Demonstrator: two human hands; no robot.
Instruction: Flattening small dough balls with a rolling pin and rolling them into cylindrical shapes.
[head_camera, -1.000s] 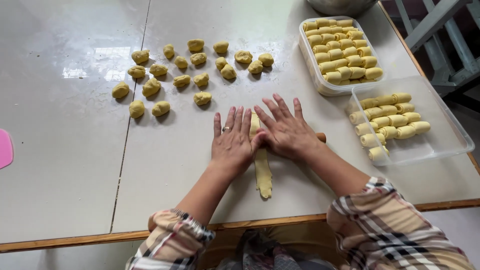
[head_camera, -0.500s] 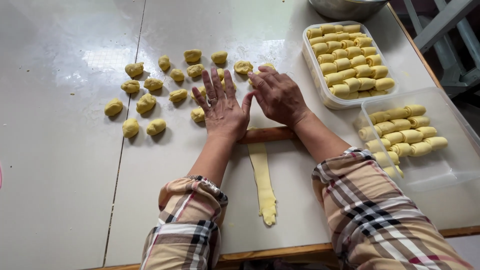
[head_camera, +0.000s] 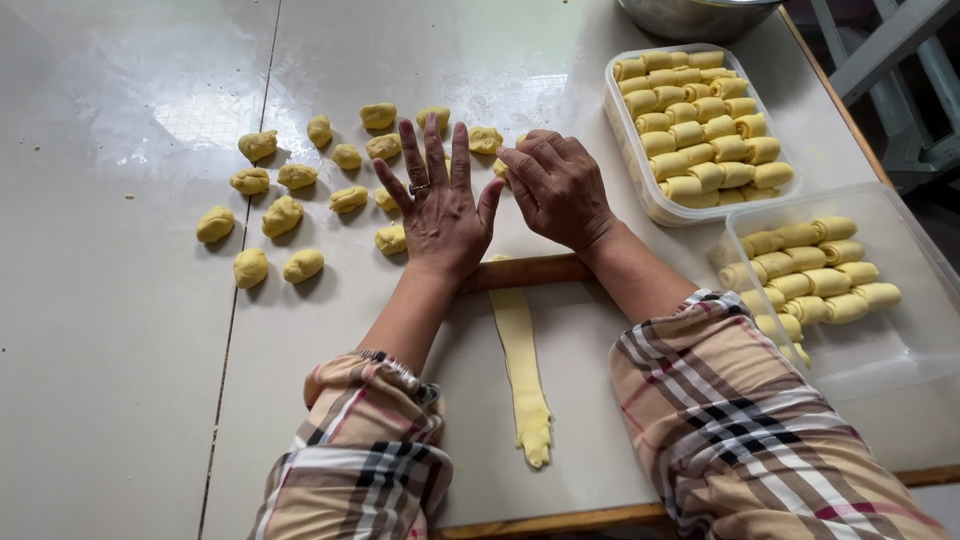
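Note:
My left hand (head_camera: 437, 203) lies flat with its fingers spread, a ring on one finger. My right hand (head_camera: 560, 186) lies palm down beside it, fingers together. Under both wrists runs a thin wooden rolling pin (head_camera: 528, 271), lying crosswise. From the pin toward me stretches a long, flattened strip of yellow dough (head_camera: 523, 372) on the white table (head_camera: 140, 400). Both forearms wear plaid sleeves. Neither hand grips anything; the heels of the hands press on the pin.
Several small yellow dough balls (head_camera: 283, 215) are scattered left of and beyond the hands. A clear plastic box (head_camera: 625, 170) packed with rolled dough pieces stands at right, a second box (head_camera: 900, 350) partly filled nearer me. A metal bowl (head_camera: 690, 15) sits at the far edge.
Both hands have pushed the rolling pin away from me, up toward the dough balls. The dough strip has grown longer and thinner behind the pin.

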